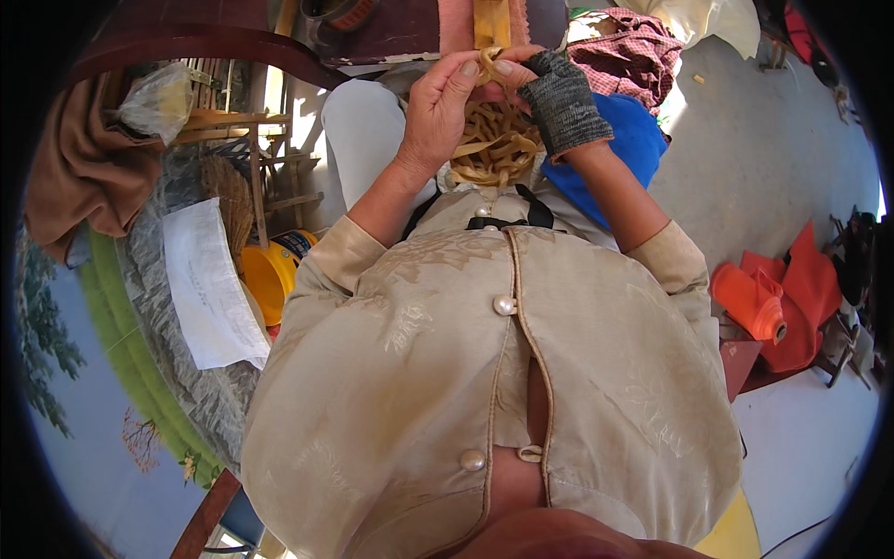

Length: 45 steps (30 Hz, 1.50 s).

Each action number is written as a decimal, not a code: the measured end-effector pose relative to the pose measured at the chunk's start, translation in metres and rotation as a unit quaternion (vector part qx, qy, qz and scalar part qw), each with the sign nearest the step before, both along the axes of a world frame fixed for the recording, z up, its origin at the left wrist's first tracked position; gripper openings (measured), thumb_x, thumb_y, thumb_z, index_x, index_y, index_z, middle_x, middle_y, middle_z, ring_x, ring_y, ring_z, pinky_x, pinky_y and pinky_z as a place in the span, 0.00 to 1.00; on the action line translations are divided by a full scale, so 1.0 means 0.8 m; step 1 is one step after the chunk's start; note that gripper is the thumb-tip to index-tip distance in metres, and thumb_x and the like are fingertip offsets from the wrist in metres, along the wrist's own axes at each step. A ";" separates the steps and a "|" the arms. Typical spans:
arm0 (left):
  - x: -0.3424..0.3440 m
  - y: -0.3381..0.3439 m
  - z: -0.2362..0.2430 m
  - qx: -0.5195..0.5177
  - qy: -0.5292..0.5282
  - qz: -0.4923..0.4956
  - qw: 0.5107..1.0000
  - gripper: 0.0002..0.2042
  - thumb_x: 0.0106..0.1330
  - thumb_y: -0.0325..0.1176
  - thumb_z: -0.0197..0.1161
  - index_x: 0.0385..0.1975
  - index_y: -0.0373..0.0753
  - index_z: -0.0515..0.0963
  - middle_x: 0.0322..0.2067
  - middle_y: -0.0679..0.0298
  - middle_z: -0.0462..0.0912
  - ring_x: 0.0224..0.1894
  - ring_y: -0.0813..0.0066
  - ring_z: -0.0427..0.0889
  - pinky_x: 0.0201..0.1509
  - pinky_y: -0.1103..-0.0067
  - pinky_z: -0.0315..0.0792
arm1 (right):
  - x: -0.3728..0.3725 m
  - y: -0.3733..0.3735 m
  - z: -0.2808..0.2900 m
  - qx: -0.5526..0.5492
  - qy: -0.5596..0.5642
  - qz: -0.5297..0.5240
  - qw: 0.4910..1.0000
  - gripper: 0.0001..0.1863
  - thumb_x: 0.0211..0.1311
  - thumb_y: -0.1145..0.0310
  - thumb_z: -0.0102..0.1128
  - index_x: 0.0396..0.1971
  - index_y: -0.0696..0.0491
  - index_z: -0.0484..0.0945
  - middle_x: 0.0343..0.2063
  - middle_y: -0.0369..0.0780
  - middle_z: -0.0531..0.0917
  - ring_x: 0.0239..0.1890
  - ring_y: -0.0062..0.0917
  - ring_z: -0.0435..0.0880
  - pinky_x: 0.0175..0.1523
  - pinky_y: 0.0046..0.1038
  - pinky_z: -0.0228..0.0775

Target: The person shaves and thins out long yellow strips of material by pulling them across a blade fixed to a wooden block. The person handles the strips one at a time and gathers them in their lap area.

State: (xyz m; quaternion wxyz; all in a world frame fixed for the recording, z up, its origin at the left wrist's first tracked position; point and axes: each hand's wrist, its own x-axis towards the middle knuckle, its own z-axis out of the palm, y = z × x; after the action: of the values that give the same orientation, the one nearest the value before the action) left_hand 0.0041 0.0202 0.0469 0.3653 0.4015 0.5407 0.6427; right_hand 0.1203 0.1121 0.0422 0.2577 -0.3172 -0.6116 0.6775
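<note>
My left hand (438, 107) and my right hand (559, 98) meet at the top middle, in front of a dark red table. The right one wears a dark grey knitted glove with bare fingertips. Between their pinched fingers is a narrow golden-tan strip (487, 63), looped or twisted at the thumbs; its exact form is too small to tell. Below the fingers, a tangled heap of similar tan strips (494, 144) lies in my lap. Just beyond the fingertips, a flat yellowish band (491, 23) rests on a pink cloth (455, 26).
On the dark red table (400, 33) stands a round container (340, 13). Blue cloth (615, 149) covers my right thigh, beside a checked cloth (633, 56). At left are a yellow bucket (265, 275), white sack (209, 289) and brown cloth (98, 177); at right, an orange roll (745, 303).
</note>
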 end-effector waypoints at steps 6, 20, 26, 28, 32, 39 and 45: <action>-0.013 0.005 -0.009 -0.007 0.011 -0.011 1.000 0.05 0.62 0.26 0.55 0.35 0.33 0.74 0.25 0.66 0.79 0.29 0.83 0.77 0.36 0.86 0.73 | 0.001 0.016 -0.013 -0.195 0.057 -0.028 0.979 0.17 0.56 0.53 0.57 0.30 0.53 0.76 0.14 0.33 0.72 0.15 0.13 0.67 0.19 0.14 0.56; -0.005 -0.017 0.000 -0.094 0.523 -0.053 0.846 0.15 0.53 0.25 0.57 0.42 0.40 0.68 0.38 0.58 0.73 0.40 0.56 0.74 0.39 0.69 0.71 | -0.005 0.013 -0.005 -0.097 -0.100 0.085 0.987 0.10 0.53 0.62 0.60 0.25 0.53 0.74 0.11 0.33 0.72 0.12 0.17 0.68 0.18 0.18 0.60; -0.036 -0.007 -0.022 -0.041 0.602 -0.016 0.797 0.07 0.52 0.27 0.55 0.31 0.41 0.68 0.30 0.61 0.71 0.32 0.62 0.74 0.32 0.70 0.69 | -0.002 0.006 -0.008 -0.052 -0.175 0.157 0.970 0.16 0.54 0.58 0.58 0.20 0.57 0.73 0.12 0.36 0.73 0.12 0.19 0.70 0.18 0.23 0.60; -0.058 0.002 -0.040 0.031 0.633 -0.015 0.773 0.08 0.51 0.28 0.56 0.31 0.42 0.68 0.30 0.63 0.71 0.31 0.65 0.74 0.31 0.72 0.68 | -0.003 -0.003 -0.017 -0.012 -0.166 0.169 0.972 0.14 0.56 0.59 0.57 0.22 0.55 0.72 0.11 0.33 0.71 0.11 0.16 0.65 0.16 0.20 0.55; -0.099 0.014 -0.056 0.085 0.678 0.001 0.730 0.08 0.49 0.31 0.57 0.30 0.43 0.68 0.26 0.68 0.72 0.30 0.68 0.75 0.30 0.75 0.67 | -0.009 -0.013 0.009 0.092 -0.181 0.144 0.969 0.17 0.49 0.56 0.57 0.26 0.57 0.77 0.21 0.46 0.78 0.27 0.36 0.78 0.38 0.34 0.68; -0.090 0.051 -0.071 -0.064 0.241 -0.064 0.966 0.06 0.63 0.30 0.53 0.38 0.39 0.71 0.20 0.69 0.71 0.18 0.77 0.70 0.25 0.82 0.69 | -0.020 0.030 0.001 0.217 -0.225 0.054 0.948 0.23 0.53 0.48 0.53 0.27 0.57 0.79 0.23 0.48 0.79 0.29 0.40 0.78 0.37 0.35 0.68; -0.076 0.075 -0.050 -0.105 -0.202 -0.117 0.967 0.09 0.66 0.35 0.50 0.41 0.39 0.71 0.18 0.76 0.63 0.19 0.89 0.60 0.24 0.87 0.62 | -0.025 0.122 -0.081 0.345 -0.234 -0.007 0.909 0.25 0.55 0.47 0.51 0.27 0.58 0.78 0.15 0.43 0.76 0.20 0.29 0.76 0.30 0.28 0.68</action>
State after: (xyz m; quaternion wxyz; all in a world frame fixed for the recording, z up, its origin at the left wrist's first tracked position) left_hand -0.0568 0.0804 0.0066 0.5793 0.2832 0.4700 0.6027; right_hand 0.1005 0.2099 -0.0223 0.2051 -0.3629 -0.8474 0.3289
